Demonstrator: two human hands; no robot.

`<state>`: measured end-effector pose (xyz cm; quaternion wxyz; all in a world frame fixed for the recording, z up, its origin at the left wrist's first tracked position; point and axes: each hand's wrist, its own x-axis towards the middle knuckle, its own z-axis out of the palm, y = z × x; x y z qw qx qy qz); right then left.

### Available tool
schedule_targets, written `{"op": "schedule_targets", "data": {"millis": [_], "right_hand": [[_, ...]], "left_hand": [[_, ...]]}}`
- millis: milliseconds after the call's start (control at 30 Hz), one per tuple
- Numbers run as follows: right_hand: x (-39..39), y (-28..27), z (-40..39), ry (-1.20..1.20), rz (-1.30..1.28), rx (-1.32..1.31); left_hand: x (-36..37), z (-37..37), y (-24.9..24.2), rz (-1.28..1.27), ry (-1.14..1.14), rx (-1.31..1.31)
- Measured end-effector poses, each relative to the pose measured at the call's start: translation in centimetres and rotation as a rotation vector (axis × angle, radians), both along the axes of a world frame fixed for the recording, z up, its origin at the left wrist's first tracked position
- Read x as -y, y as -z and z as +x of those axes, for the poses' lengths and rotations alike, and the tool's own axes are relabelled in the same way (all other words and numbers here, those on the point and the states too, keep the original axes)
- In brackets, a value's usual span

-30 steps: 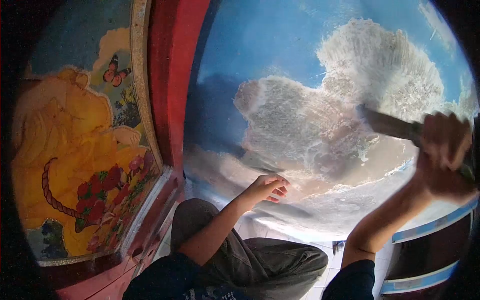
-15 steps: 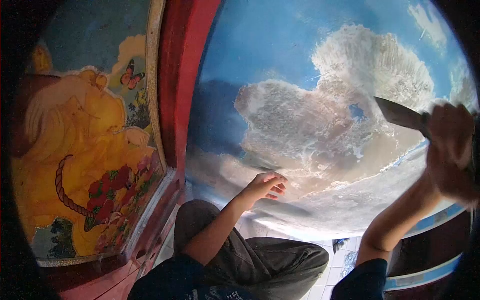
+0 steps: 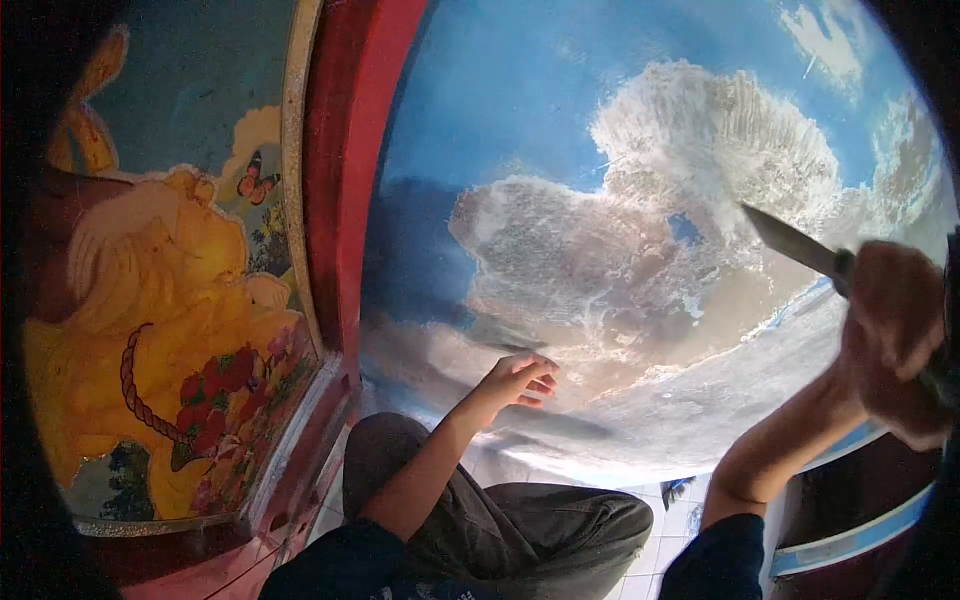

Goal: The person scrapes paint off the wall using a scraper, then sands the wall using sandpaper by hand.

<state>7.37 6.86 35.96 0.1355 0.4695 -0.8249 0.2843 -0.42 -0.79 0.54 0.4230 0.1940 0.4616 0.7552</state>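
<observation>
Compared with the earliest frame, the knife [image 3: 797,243] has shifted clear of the blue spot [image 3: 685,229]. Right hand [image 3: 895,335]: fingers closed around the handle; blade angled up-left before the scraped patch [image 3: 560,255] of the wall [image 3: 500,90], contact not determinable. Left hand [image 3: 515,385]: unloaded, fingers loosely curled, near the patch's lower edge.

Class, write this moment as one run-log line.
right hand: grips bladed tool | left hand: loosely curled, nothing seen held | blue surface: large rough pale patch | contact: unclear
</observation>
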Motion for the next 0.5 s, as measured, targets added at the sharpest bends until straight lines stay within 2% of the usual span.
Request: {"op": "schedule_targets", "data": {"millis": [100,200,233,300,367,433,500], "right_hand": [[0.2,0.8,1.2,0.142,-0.099,0.200],[-1.4,0.2,2.4,0.164,-0.105,0.273],[-3.3,-0.1,3.0,-0.007,-0.232,0.281],[-1.6,0.7,2.6,0.019,-0.398,0.194],[1.1,1.3,1.9,0.183,-0.358,0.139],[-2.8,0.9,3.0,0.137,-0.327,0.062],[-3.6,0.9,3.1,-0.012,-0.291,0.039]], "left_hand": [[0.4,0.4,-0.1,-0.002,0.015,-0.001],[0.2,0.2,-0.1,-0.016,0.015,0.006],[0.1,0.2,-0.1,-0.007,0.007,0.005],[0.1,0.5,-0.1,-0.003,0.006,0.014],[0.2,0.2,-0.2,-0.039,-0.002,0.010],[0.2,0.2,0.1,-0.006,0.000,0.007],[0.1,0.2,0.1,0.027,0.004,0.013]]}}
